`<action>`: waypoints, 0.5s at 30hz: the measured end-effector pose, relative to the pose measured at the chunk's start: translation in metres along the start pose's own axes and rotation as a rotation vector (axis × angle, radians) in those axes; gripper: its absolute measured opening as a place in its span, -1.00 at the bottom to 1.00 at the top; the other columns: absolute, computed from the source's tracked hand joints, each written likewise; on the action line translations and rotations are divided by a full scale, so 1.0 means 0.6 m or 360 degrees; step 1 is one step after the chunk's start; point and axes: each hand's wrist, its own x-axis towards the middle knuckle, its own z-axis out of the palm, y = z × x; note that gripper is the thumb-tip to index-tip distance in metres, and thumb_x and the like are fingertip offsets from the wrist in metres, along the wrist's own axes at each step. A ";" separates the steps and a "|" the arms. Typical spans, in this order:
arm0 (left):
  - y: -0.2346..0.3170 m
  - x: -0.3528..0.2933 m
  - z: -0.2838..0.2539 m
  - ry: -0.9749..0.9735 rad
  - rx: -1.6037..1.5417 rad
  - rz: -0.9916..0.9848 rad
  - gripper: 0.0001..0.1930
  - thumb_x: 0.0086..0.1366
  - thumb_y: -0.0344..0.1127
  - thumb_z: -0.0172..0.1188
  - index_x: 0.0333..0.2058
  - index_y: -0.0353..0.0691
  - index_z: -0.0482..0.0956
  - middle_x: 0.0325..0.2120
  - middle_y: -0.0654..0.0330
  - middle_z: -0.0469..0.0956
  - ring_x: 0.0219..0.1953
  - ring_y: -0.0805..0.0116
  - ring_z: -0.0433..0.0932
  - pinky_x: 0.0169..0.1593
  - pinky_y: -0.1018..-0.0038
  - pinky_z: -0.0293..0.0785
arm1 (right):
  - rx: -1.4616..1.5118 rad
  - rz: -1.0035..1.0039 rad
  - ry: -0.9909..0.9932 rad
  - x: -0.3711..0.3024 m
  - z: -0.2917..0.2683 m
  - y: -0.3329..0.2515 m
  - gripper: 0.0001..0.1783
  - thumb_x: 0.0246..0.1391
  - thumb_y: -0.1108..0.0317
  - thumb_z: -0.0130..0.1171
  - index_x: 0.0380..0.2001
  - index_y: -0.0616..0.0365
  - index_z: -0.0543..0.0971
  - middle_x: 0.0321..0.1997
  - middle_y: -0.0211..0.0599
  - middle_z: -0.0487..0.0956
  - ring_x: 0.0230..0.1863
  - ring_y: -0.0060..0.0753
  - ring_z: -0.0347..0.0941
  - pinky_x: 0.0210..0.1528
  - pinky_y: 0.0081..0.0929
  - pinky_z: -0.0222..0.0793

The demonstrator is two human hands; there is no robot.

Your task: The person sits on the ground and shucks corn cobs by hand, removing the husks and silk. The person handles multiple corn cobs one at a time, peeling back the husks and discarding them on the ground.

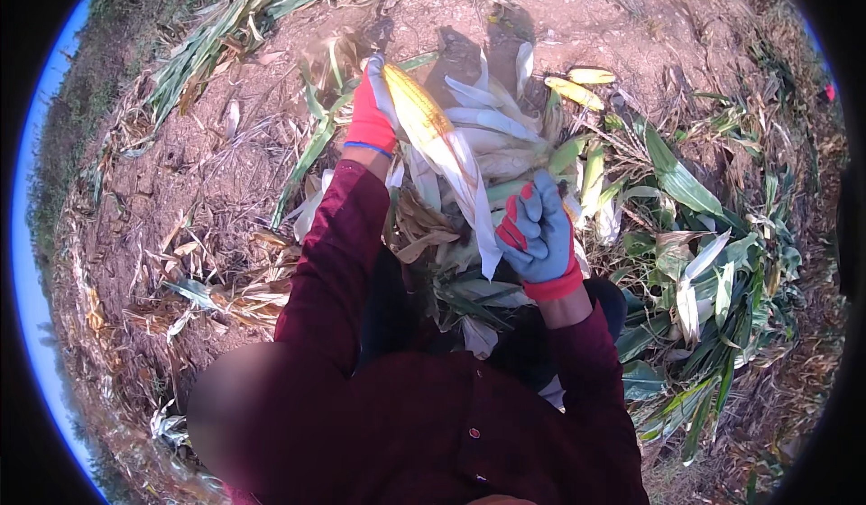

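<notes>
Corn husking, partway through on this ear. The corn cob [422, 113] is held up between the two gloved hands, its upper half already bare: rows of smooth yellow kernels, tapering to a point. The left hand [372, 113], in a red-and-grey knit glove, is wrapped around the tip end. The right hand [538, 234], in a blue-grey glove with red fingertips, is closed on the pale husk leaves [476, 203] peeled down toward the butt; those leaves look papery, cream-white, long and strap-shaped, hanging loose below the right hand. Judged from this, the husk is stripped back but not yet snapped off the ear. Just beyond the right hand lie two husked yellow cobs [577, 86] on the soil, so some ears are done. To the right of the right hand sprawls a heap of green and dry corn stalks [695, 261], fibrous, bladed. Bare ground [171, 180] left of the left hand is crumbly brown earth with dry straw.
</notes>
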 end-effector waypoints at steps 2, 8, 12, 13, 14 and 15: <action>0.008 -0.003 -0.013 0.0075 -0.0025 0.0024 -0.62 0.27 0.01 0.00 -0.14 -0.16 0.43 -0.26 0.24 0.42 -0.20 0.38 0.39 -0.04 0.42 0.34 | -0.0281 -0.0039 0.0055 -0.021 0.013 0.007 -0.57 0.31 0.02 -0.20 -0.56 0.05 0.31 -0.72 -0.48 0.24 -0.89 -0.70 -0.04 -0.79 -0.68 -0.08; 0.012 0.008 -0.031 0.0110 0.0188 0.0263 -0.59 0.27 0.03 0.00 -0.11 -0.19 0.44 -0.23 0.20 0.44 -0.18 0.37 0.40 -0.03 0.41 0.33 | -0.0930 0.0094 0.0014 -0.041 0.041 -0.011 -0.53 0.31 0.01 -0.22 -0.62 0.04 0.25 -0.73 -0.46 0.22 -0.86 -0.66 -0.03 -0.76 -0.67 -0.11; 0.055 -0.059 0.039 0.0174 0.0750 0.0612 -0.51 0.28 0.02 0.04 -0.14 -0.40 0.47 -0.29 0.01 0.50 -0.26 0.26 0.46 -0.12 0.38 0.38 | -0.1669 0.0114 0.0309 -0.046 0.035 -0.050 -0.69 0.22 0.20 -0.05 -0.13 0.20 0.45 -0.44 -0.30 0.52 -0.62 -0.54 0.39 -0.54 -0.64 0.31; 0.058 -0.066 0.050 0.0130 0.0906 0.0822 -0.51 0.28 0.00 0.05 -0.15 -0.44 0.46 -0.31 -0.04 0.51 -0.29 0.22 0.47 -0.14 0.37 0.38 | -0.1710 0.0002 0.0334 -0.043 0.002 -0.059 -0.46 0.14 0.34 0.01 0.19 0.22 0.24 -0.05 -0.11 0.48 -0.22 -0.34 0.51 -0.12 -0.47 0.43; 0.058 -0.078 0.059 0.0058 0.0958 0.1006 -0.51 0.28 -0.02 0.07 -0.15 -0.46 0.45 -0.32 -0.07 0.51 -0.30 0.18 0.48 -0.16 0.37 0.39 | -0.1783 -0.0138 0.0390 -0.034 -0.026 -0.063 -0.40 0.10 0.37 0.07 0.21 0.22 0.20 0.02 -0.07 0.42 -0.10 -0.27 0.45 -0.03 -0.41 0.38; 0.058 -0.095 0.071 0.0009 0.1001 0.1069 -0.51 0.28 -0.03 0.08 -0.15 -0.47 0.45 -0.33 -0.09 0.51 -0.31 0.16 0.48 -0.17 0.36 0.38 | -0.1852 -0.0278 0.0447 -0.022 -0.050 -0.067 -0.33 0.06 0.40 0.12 0.23 0.21 0.15 0.09 -0.04 0.36 0.02 -0.19 0.39 0.06 -0.35 0.33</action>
